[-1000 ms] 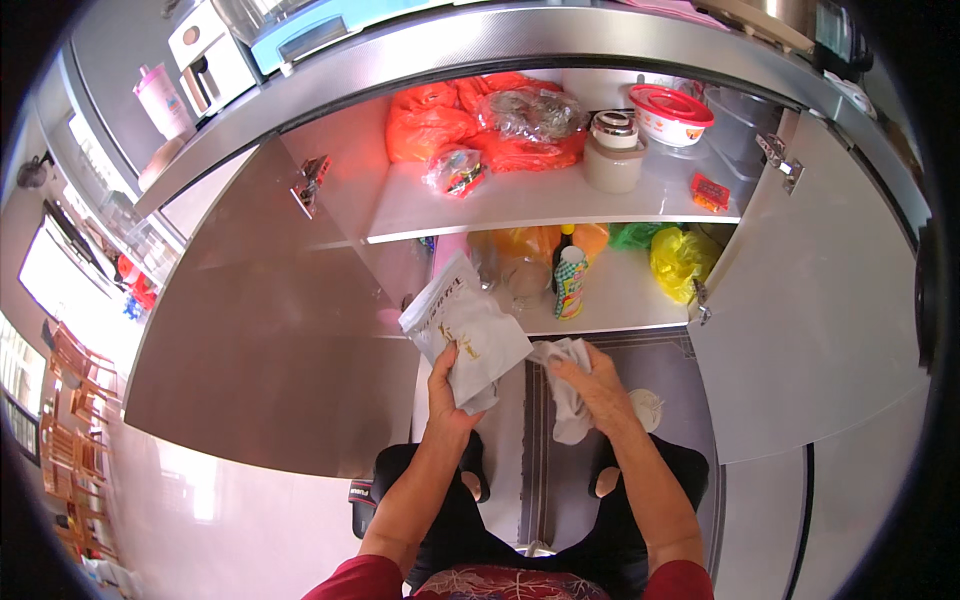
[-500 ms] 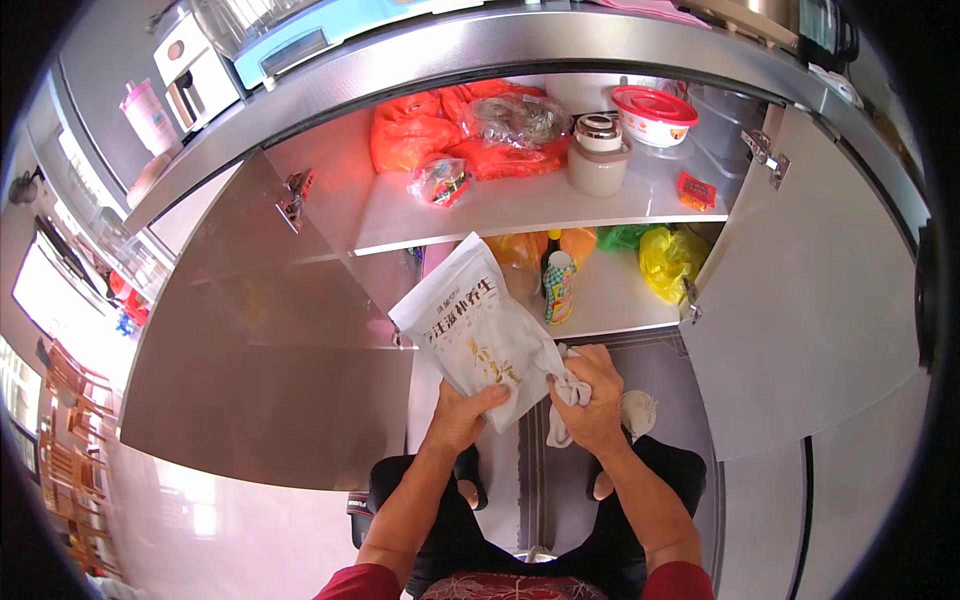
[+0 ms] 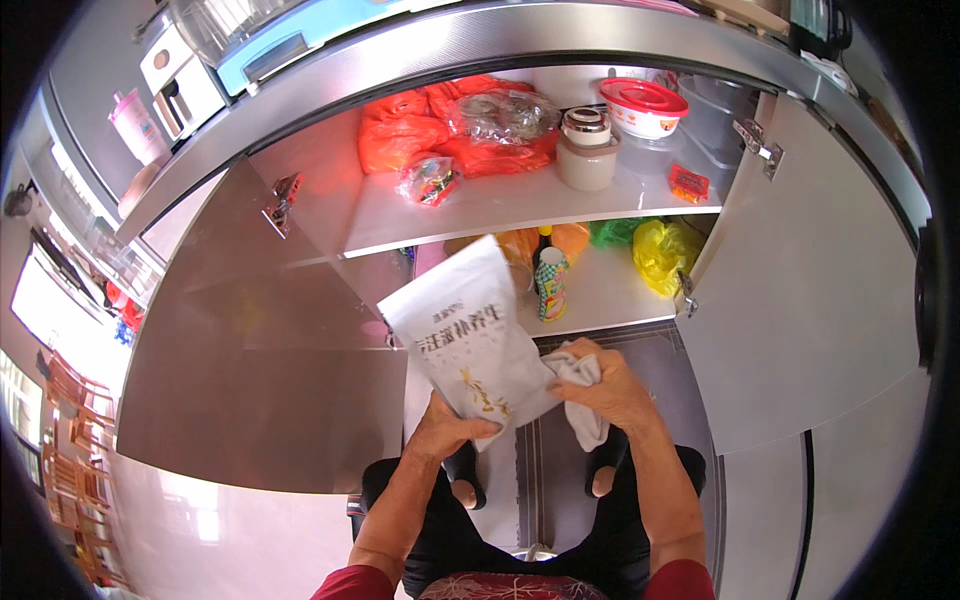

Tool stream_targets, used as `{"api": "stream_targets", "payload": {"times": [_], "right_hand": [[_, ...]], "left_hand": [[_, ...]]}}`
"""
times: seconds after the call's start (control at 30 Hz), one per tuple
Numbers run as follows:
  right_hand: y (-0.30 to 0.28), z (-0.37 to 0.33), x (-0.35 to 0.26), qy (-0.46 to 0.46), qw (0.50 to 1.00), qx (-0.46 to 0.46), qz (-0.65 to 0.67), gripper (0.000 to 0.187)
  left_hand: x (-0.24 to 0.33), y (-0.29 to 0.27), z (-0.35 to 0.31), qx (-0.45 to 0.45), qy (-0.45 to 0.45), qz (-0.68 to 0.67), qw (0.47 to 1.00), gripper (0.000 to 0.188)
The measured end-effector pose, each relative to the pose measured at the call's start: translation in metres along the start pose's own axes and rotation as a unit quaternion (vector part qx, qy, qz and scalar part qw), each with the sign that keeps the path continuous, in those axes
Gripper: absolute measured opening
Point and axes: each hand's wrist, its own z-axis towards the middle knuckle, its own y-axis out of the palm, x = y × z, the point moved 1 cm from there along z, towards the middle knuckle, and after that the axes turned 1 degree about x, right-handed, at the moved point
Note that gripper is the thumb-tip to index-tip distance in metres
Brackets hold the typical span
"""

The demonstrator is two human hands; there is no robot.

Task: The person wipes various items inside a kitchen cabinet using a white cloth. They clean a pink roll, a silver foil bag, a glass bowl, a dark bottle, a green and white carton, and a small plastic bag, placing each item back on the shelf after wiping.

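Observation:
A white pouch (image 3: 480, 345) with dark print and a gold plant motif is tilted in front of the open cupboard. My left hand (image 3: 448, 430) grips its lower left corner, thumb on the front. In my right hand (image 3: 612, 388) is a bunched white cloth (image 3: 588, 422), its loose end hanging below the fingers. The cloth meets the pouch's lower right edge; whether those fingers also pinch the pouch is hidden.
The upper shelf (image 3: 480, 220) holds red plastic bags (image 3: 400, 130), a beige jar (image 3: 588, 165) and a red-lidded bowl (image 3: 645, 105). Below stand a patterned canister (image 3: 551, 285) and a yellow bag (image 3: 665, 255). Cupboard doors (image 3: 250, 350) stand open on both sides.
My right hand and the cloth have shifted right, with more cloth hanging down. The pouch and my left hand have moved slightly left and down.

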Motion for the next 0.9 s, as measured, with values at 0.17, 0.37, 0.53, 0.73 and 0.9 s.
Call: {"api": "stream_targets", "payload": {"times": [0.17, 0.37, 0.53, 0.73, 0.9], "right_hand": [[0.011, -0.006, 0.000, -0.178, 0.978, -0.002, -0.112, 0.021], [0.015, -0.015, -0.005, -0.284, 0.913, 0.086, -0.279, 0.021], [0.004, -0.009, -0.006, -0.060, 0.988, 0.137, 0.036, 0.028], [0.025, -0.010, -0.009, -0.245, 0.883, 0.172, -0.361, 0.052], [0.030, -0.017, -0.010, -0.177, 0.872, -0.011, -0.456, 0.043]], "left_hand": [[-0.003, 0.007, -0.001, 0.028, -0.022, -0.004, 0.999, 0.072], [-0.006, 0.013, 0.005, 0.046, -0.033, -0.030, 0.998, 0.059], [-0.009, 0.010, 0.005, 0.084, -0.059, -0.032, 0.994, 0.057], [-0.013, 0.025, 0.006, 0.068, -0.072, -0.016, 0.995, 0.059], [-0.008, 0.016, 0.009, 0.116, -0.045, -0.010, 0.992, 0.056]]}}
